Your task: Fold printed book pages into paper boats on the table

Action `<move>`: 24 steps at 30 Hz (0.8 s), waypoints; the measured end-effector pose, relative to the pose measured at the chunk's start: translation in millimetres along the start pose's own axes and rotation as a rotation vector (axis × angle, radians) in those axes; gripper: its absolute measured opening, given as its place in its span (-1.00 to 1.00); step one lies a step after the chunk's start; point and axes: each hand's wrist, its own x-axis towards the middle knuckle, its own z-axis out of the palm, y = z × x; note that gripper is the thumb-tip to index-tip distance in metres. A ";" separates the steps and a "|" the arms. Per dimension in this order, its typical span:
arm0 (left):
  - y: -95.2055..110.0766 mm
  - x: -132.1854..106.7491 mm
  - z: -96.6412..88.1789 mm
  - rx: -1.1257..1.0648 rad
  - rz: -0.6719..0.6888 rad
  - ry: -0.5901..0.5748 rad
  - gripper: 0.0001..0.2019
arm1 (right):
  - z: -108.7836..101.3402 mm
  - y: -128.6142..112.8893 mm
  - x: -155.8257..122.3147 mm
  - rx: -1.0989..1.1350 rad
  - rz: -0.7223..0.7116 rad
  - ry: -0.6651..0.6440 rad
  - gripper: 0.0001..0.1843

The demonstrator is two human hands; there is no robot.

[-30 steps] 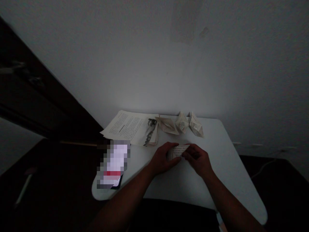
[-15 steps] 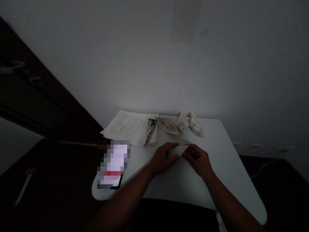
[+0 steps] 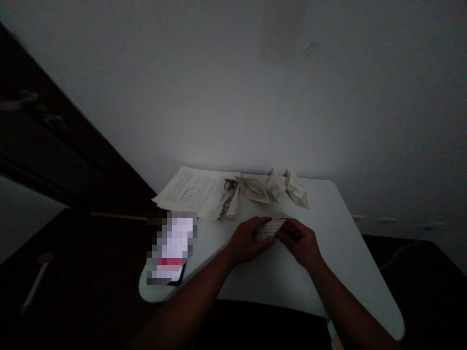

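Between my hands is a small piece of folded printed paper [image 3: 270, 229], held just above the white table [image 3: 284, 282]. My left hand [image 3: 248, 239] is closed on its left side, thumb along the near edge and fingers at the far edge. At the paper's right corner, my right hand [image 3: 301, 240] pinches it between thumb and fingers. Beyond my hands stand three folded paper boats: a left one [image 3: 253, 189], a middle one [image 3: 276, 187] and a right one [image 3: 297, 189], all made from printed pages.
An open printed booklet [image 3: 197, 189] lies at the table's back left. Near the left edge a phone [image 3: 177, 277] lies, mostly blurred out. The wall [image 3: 219, 97] rises behind the table, and a dark door [image 3: 73, 136] is at the left.
The folded paper has tilted slightly in my hands, and my left thumb has shifted a little to the right along its near edge. The boats and booklet stay put.
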 end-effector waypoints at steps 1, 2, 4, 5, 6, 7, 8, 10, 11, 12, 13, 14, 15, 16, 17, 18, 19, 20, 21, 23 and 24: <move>-0.2 -0.1 0.2 0.002 -0.002 0.001 -0.53 | -0.1 0.3 0.0 0.000 -0.007 0.001 -0.62; -0.3 -0.1 0.3 0.004 -0.004 0.001 -0.53 | -0.3 0.8 0.0 0.003 -0.013 0.000 -0.62; -0.6 -0.4 0.5 0.006 -0.006 0.000 -0.54 | -0.6 2.3 0.1 0.019 -0.019 -0.005 -0.63; -0.6 -0.5 0.4 0.006 -0.007 -0.002 -0.54 | -0.8 2.8 0.1 0.025 -0.019 -0.010 -0.63; -0.4 -0.5 0.3 0.004 -0.008 -0.002 -0.54 | -0.9 3.0 0.1 0.026 -0.016 -0.016 -0.62; -0.1 -0.5 0.1 0.003 -0.009 -0.002 -0.54 | -1.0 2.9 0.1 0.023 -0.013 -0.021 -0.62; 0.3 -0.5 -0.2 0.001 -0.011 -0.002 -0.55 | -1.1 2.4 0.0 0.016 -0.012 -0.023 -0.62; 1.2 -0.3 -0.9 -0.002 -0.011 -0.003 -0.55 | -1.2 0.9 0.0 0.000 -0.015 -0.030 -0.62; 1.6 -0.2 -1.2 -0.004 -0.008 -0.004 -0.56 | -1.2 0.1 -0.1 -0.003 -0.020 -0.034 -0.63; 1.8 -0.1 -1.4 -0.005 -0.005 -0.006 -0.56 | -1.3 -0.6 -0.1 -0.004 -0.027 -0.040 -0.64; 1.8 -0.1 -1.6 -0.005 -0.002 -0.007 -0.55 | -1.3 -1.0 -0.1 -0.004 -0.033 -0.045 -0.64; 1.7 -0.2 -1.6 -0.005 0.001 -0.008 -0.55 | -1.4 -1.2 0.0 -0.007 -0.037 -0.050 -0.65; 1.5 -0.3 -1.6 -0.005 0.001 -0.009 -0.56 | -1.5 -1.3 0.0 -0.014 -0.040 -0.052 -0.65; 1.1 -0.4 -1.5 -0.006 -0.001 -0.009 -0.56 | -1.6 -1.3 -0.1 -0.026 -0.041 -0.053 -0.65; 0.8 -0.6 -1.3 -0.010 -0.003 -0.007 -0.56 | -1.5 -1.4 -0.1 -0.038 -0.039 -0.052 -0.65; 0.5 -0.7 -1.1 -0.013 -0.004 -0.004 -0.56 | -1.4 -1.7 -0.2 -0.046 -0.036 -0.051 -0.65; 0.3 -0.8 -0.9 -0.016 -0.004 0.000 -0.57 | -1.2 -2.2 -0.4 -0.049 -0.034 -0.048 -0.65; 0.2 -0.8 -0.7 -0.017 -0.003 0.005 -0.57 | -0.9 -2.9 -0.7 -0.047 -0.033 -0.046 -0.65; 0.1 -0.9 -0.5 -0.017 0.001 0.012 -0.57 | -0.6 -3.8 -1.0 -0.043 -0.031 -0.046 -0.65; -0.1 -0.9 -0.1 -0.016 0.008 0.026 -0.58 | -0.1 -5.4 -1.5 -0.037 -0.029 -0.048 -0.66; -0.3 -0.9 0.0 -0.015 0.011 0.034 -0.58 | 0.0 -5.8 -1.7 -0.040 -0.031 -0.051 -0.67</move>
